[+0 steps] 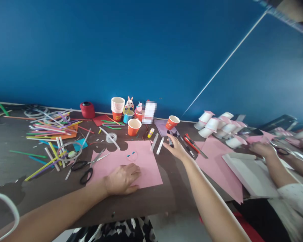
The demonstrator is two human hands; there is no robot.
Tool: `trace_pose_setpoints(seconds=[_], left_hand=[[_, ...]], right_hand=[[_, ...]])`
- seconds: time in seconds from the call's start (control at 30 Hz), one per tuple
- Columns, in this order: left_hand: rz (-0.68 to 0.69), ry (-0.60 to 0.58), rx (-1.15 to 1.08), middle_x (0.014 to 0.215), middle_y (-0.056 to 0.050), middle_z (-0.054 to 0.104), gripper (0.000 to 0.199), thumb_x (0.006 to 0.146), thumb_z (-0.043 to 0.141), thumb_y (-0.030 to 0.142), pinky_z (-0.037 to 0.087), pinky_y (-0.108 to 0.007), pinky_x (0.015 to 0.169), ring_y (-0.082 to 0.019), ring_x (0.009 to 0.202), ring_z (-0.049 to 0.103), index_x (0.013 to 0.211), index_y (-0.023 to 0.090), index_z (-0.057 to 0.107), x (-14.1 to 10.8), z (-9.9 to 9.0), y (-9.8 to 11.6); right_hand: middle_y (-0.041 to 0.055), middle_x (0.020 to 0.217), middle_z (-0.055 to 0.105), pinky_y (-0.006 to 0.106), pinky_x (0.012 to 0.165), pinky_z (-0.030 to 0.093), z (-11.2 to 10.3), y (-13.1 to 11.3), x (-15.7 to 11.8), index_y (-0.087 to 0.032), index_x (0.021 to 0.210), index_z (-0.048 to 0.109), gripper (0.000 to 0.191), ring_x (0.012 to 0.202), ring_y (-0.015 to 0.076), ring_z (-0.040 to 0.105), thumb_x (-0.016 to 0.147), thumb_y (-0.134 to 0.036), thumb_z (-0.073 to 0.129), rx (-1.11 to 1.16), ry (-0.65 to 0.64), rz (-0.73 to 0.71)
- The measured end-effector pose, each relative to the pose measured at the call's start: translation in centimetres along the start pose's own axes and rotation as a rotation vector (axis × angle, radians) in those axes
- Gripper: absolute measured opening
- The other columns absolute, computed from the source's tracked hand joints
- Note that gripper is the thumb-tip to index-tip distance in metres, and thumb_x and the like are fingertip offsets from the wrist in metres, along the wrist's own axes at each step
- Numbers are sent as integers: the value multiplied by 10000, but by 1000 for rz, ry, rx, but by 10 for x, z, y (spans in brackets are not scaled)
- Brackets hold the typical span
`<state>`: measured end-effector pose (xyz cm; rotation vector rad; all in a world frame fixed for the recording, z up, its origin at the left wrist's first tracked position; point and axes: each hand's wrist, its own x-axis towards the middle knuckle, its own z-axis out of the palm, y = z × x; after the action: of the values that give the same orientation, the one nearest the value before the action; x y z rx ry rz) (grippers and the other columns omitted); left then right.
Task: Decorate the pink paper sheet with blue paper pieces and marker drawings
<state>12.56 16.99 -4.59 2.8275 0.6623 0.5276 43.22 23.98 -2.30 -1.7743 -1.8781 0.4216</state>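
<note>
My left hand lies flat with fingers stretched on a sheet of pink paper. Just above its fingers, a small paper face piece with two dark-blue eyes rests on the sheet. Scissors with black handles lie spread across the sheet's left edge. Over to the right, my right hand has its thumb and fingers around a black marker. Two short white strips sit left of that hand. A red box cutter and a slim dark tool lie to its right.
Colourful straws are heaped at the left. Along the wall stand a red thread spool, stacked paper cups and a bunny-topped cup. A glue stick lies mid-table. At right, a co-worker's hand is near white cups.
</note>
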Motion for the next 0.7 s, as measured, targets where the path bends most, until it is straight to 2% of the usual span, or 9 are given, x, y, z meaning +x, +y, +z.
trace_pose_setpoints(seconds=[0.17, 0.27, 0.33, 0.43, 0.57, 0.7], left_hand=[[23, -28, 31, 1081, -116, 575, 289, 789, 509, 313, 468, -348, 790, -243, 1010, 529, 1031, 160, 555, -1, 3, 1], [24, -44, 31, 1087, -123, 572, 284, 790, 508, 308, 462, -350, 808, -240, 1011, 529, 1025, 160, 565, -2, 2, 0], [28, -64, 33, 1111, -126, 563, 294, 791, 507, 304, 454, -359, 825, -242, 1022, 523, 1042, 161, 563, -2, 0, 1], [48, -101, 29, 1138, -126, 552, 309, 786, 514, 304, 442, -379, 843, -254, 1042, 512, 1058, 163, 561, -1, -2, 3], [52, -104, 5, 1142, -124, 547, 316, 765, 541, 295, 418, -388, 871, -256, 1058, 502, 1053, 169, 566, 0, -1, 8], [17, -128, 7, 1147, -130, 541, 312, 774, 534, 291, 415, -382, 883, -249, 1075, 491, 1058, 164, 559, -3, 2, 11]], right_hand=[[111, 1154, 488, 366, 905, 370, 5, 8, 14, -220, 1273, 424, 580, 1055, 253, 494, 743, -410, 558, -303, -105, -72], [101, 1160, 493, 360, 869, 394, -3, 15, 9, -243, 1316, 365, 710, 1018, 246, 515, 693, -494, 593, -325, -74, -50], [93, 1149, 516, 343, 817, 424, -11, 24, 2, -237, 1311, 364, 676, 953, 221, 543, 721, -510, 548, -314, 32, 62], [118, 1092, 562, 348, 784, 430, -23, 44, -6, -178, 1164, 517, 455, 919, 226, 556, 784, -425, 475, -381, 161, 335], [160, 973, 612, 396, 770, 419, -33, 63, -5, -149, 925, 640, 254, 924, 286, 564, 726, -263, 531, -432, 150, 501], [153, 772, 635, 438, 674, 431, -41, 57, 4, -155, 702, 638, 103, 791, 330, 597, 634, -210, 583, -406, 124, 609]])
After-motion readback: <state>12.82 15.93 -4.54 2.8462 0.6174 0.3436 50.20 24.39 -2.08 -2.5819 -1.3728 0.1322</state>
